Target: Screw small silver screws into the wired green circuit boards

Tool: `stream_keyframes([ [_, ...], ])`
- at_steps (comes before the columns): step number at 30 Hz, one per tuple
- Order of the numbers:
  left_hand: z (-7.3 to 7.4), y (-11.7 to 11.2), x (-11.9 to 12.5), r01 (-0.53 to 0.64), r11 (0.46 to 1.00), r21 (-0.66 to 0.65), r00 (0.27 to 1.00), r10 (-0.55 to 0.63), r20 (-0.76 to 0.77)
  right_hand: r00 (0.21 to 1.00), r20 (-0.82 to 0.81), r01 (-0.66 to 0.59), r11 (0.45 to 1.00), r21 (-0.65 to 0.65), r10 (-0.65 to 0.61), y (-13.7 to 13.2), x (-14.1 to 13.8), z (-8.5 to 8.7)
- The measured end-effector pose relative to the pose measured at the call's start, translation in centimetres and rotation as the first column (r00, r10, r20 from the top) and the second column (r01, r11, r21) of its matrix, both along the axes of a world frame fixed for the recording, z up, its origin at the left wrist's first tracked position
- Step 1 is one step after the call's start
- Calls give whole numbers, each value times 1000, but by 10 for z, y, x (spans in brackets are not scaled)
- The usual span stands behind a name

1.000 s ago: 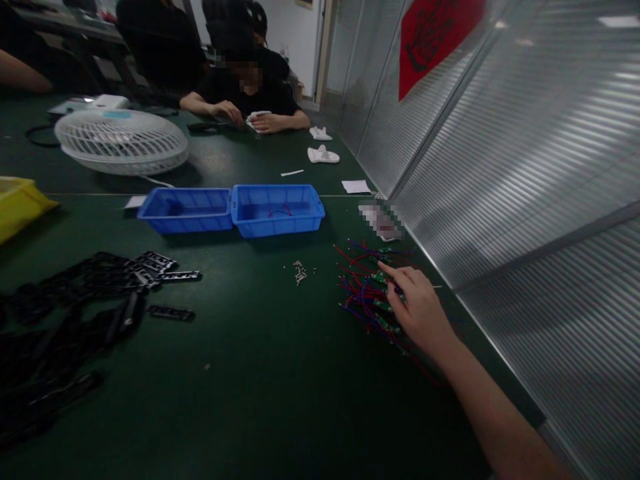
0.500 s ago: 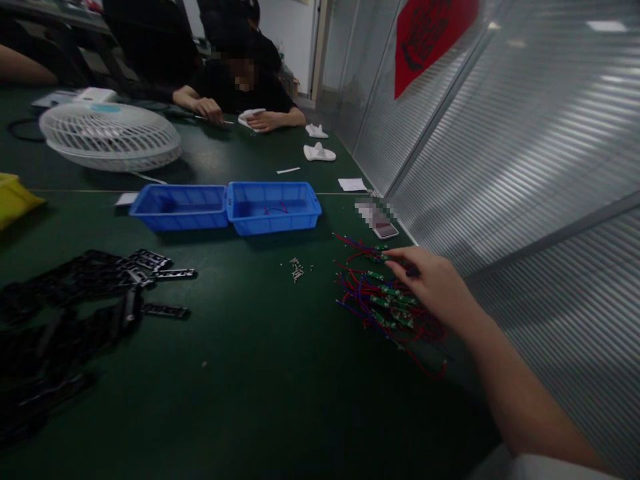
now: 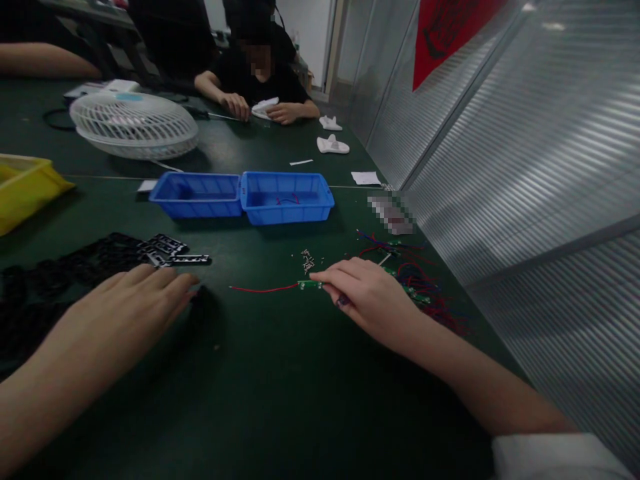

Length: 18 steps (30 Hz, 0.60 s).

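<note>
My right hand (image 3: 370, 300) pinches a small green circuit board (image 3: 311, 285) between thumb and fingertips, just above the table. A red wire (image 3: 263, 290) trails left from the board. A thin metal shaft (image 3: 385, 259) sticks out behind the same hand, and a dark piece shows under its fingers; it looks like a screwdriver held in the palm. My left hand (image 3: 135, 313) reaches over the black plastic parts (image 3: 107, 257), its fingers closed around the end of one dark strip-shaped part (image 3: 201, 297), mostly hidden. More wired circuit boards (image 3: 413, 293) lie heaped behind my right wrist.
Small screws (image 3: 307, 261) lie loose beyond the board. Two blue bins (image 3: 287, 215) stand farther back, with a yellow bin (image 3: 30, 200) at left and a white fan (image 3: 135, 127) behind. A co-worker (image 3: 260, 87) handles a white part across the table. A partition wall borders the right.
My right hand has moved left from the heap, carrying one circuit board with its wire. My left hand has come into view over the black parts. The view has shifted slightly left.
</note>
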<state>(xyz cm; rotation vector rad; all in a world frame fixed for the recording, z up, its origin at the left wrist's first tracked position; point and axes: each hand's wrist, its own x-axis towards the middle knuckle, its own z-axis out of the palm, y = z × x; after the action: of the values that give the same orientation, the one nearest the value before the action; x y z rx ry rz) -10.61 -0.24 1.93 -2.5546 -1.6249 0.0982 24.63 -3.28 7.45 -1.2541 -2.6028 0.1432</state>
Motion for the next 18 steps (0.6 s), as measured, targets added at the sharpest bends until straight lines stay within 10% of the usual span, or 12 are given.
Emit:
stream_keyframes([
  [10,6,2,66,215,950,-226,960,-162,229,970,-136,206,978,16,-202,7,4,-7],
  [18,-8,-16,89,250,968,-24,914,-227,337,983,-85,173,978,115,-164,-10,-15,-37],
])
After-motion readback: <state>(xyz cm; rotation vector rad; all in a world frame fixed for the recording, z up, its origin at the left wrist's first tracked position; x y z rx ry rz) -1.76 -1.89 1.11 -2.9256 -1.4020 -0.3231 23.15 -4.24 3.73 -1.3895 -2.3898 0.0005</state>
